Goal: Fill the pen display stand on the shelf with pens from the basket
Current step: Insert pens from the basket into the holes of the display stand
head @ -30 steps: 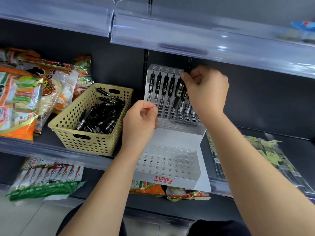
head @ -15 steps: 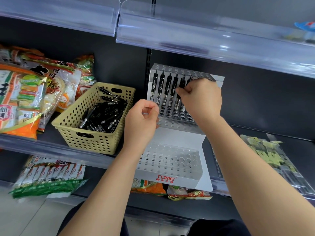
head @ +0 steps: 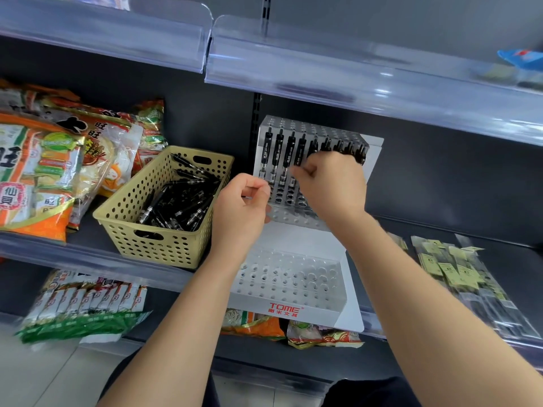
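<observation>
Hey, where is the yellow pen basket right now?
In the head view, the yellow basket sits on the shelf left of centre, between the snack bags on its left and the white pen display stand on its right.

Right hand [head: 329, 183] motion-blurred, covering lower halves of several pens [head: 326, 143], blue packet [head: 523, 58] cut by right edge

Two hands [head: 241, 210], one basket [head: 164, 248], one display stand [head: 293, 239], about nine racked pens [head: 266, 148]

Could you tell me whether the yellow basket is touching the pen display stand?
Cannot tell. In the head view the left hand covers most of the space between the basket and the stand.
</observation>
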